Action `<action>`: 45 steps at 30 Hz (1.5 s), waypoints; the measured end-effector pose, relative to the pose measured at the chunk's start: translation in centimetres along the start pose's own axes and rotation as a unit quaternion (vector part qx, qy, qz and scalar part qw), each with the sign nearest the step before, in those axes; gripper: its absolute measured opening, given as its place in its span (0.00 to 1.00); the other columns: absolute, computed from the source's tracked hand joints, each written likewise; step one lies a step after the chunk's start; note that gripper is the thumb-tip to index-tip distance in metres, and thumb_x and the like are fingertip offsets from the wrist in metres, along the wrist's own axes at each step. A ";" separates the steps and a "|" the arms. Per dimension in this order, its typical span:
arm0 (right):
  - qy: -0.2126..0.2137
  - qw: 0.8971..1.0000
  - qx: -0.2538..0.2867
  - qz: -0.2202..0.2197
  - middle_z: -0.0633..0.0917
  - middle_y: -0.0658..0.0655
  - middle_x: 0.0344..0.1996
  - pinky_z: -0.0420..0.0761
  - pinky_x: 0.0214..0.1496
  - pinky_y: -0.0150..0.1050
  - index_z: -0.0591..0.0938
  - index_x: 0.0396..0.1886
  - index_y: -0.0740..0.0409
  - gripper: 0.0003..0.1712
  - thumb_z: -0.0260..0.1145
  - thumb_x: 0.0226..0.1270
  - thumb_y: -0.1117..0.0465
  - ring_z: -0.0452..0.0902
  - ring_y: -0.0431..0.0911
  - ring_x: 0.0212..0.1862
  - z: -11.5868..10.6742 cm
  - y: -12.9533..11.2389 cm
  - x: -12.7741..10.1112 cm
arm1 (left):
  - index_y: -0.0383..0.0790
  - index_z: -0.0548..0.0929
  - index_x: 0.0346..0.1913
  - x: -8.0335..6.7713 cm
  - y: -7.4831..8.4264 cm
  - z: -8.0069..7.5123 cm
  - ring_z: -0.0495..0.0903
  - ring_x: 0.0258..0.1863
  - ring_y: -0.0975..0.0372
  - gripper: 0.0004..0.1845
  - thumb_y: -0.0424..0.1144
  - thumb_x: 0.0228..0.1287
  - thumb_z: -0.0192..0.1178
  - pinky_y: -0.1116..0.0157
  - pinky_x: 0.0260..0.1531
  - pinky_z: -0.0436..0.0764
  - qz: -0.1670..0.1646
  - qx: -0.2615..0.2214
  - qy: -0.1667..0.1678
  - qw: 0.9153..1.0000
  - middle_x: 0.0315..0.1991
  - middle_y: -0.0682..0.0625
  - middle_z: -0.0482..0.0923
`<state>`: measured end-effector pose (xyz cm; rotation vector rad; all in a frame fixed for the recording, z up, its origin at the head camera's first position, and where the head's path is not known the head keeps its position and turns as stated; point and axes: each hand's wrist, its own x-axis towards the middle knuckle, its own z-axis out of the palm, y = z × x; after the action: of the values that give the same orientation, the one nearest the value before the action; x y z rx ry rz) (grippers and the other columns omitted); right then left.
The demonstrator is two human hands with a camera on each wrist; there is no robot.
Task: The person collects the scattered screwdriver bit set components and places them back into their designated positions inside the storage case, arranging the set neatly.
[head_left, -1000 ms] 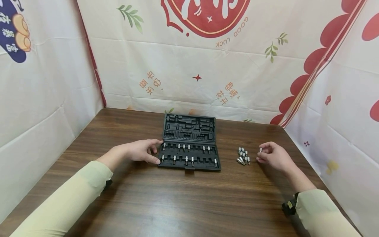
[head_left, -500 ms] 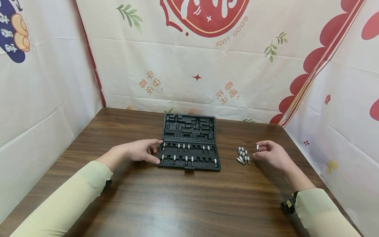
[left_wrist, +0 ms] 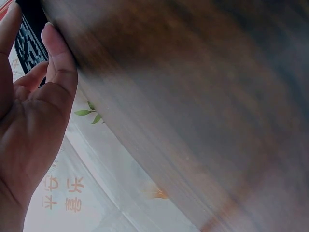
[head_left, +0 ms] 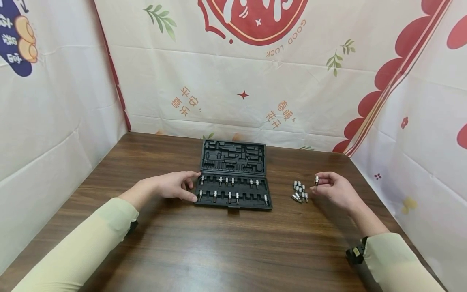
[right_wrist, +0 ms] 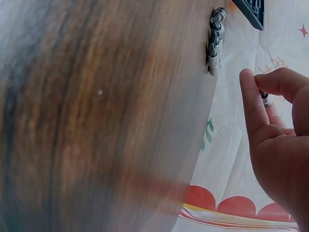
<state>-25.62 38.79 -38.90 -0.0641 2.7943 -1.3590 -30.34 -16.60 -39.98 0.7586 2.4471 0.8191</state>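
Observation:
An open black tool case [head_left: 233, 174] lies on the wooden table [head_left: 219, 243], with several small metal bit sockets standing in its near tray. My left hand [head_left: 178, 187] rests against the case's left edge [left_wrist: 29, 43], fingers straight and touching it. My right hand [head_left: 333, 188] is raised a little above the table at the right and pinches one small metal bit socket [head_left: 317, 180] between thumb and fingertips; the socket [right_wrist: 264, 96] shows partly behind the fingers in the right wrist view. A cluster of loose bit sockets [head_left: 300, 192] lies just left of that hand.
Printed cloth walls [head_left: 255, 81] close in the table at the back and on both sides. The pile of loose sockets [right_wrist: 215, 43] sits between the case and my right hand. Bare wood stretches across the near half of the table.
My right hand has lifted slightly and shifted left with the pinched socket, now closer to the loose pile. The left hand and the case have not moved.

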 end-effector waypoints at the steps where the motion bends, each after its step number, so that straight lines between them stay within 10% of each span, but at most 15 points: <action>1: -0.001 1.000 0.002 -0.002 0.83 0.65 0.54 0.87 0.46 0.31 0.69 0.75 0.75 0.35 0.72 0.78 0.63 0.86 0.29 0.44 0.0 -0.1 0.0 | 0.37 0.60 0.87 0.0 0.0 0.0 0.85 0.50 0.59 0.51 0.52 0.72 0.75 0.59 0.50 0.82 0.000 0.000 0.000 1.000 0.61 0.41 0.81; 11: 0.047 0.997 -0.056 -0.022 0.84 0.68 0.56 0.85 0.42 0.28 0.76 0.72 0.69 0.31 0.75 0.76 0.62 0.81 0.28 0.42 0.3 -0.3 0.0 | 0.39 0.60 0.88 -0.1 0.0 -0.1 0.85 0.53 0.59 0.51 0.54 0.72 0.75 0.56 0.55 0.82 0.002 0.011 0.001 1.000 0.61 0.42 0.82; 26: 0.101 0.985 -0.065 -0.126 0.90 0.44 0.38 0.80 0.38 0.26 0.82 0.65 0.64 0.24 0.77 0.74 0.63 0.81 0.29 0.38 1.0 -0.9 0.2 | 0.36 0.61 0.87 0.0 -0.1 0.1 0.86 0.51 0.60 0.51 0.52 0.71 0.76 0.56 0.58 0.82 0.007 0.013 0.010 1.000 0.58 0.43 0.83; 45: 0.077 0.987 -0.050 -0.130 0.89 0.56 0.44 0.82 0.39 0.29 0.81 0.68 0.60 0.24 0.75 0.76 0.62 0.81 0.31 0.41 2.9 -3.7 1.0 | 0.37 0.62 0.86 0.0 -0.2 0.1 0.85 0.51 0.59 0.51 0.52 0.71 0.76 0.57 0.56 0.82 0.006 0.008 0.009 1.000 0.58 0.43 0.82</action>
<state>-26.35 34.19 -37.78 -0.3516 3.0731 -1.3205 -30.31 -16.66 -40.19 0.7754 2.4694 0.8160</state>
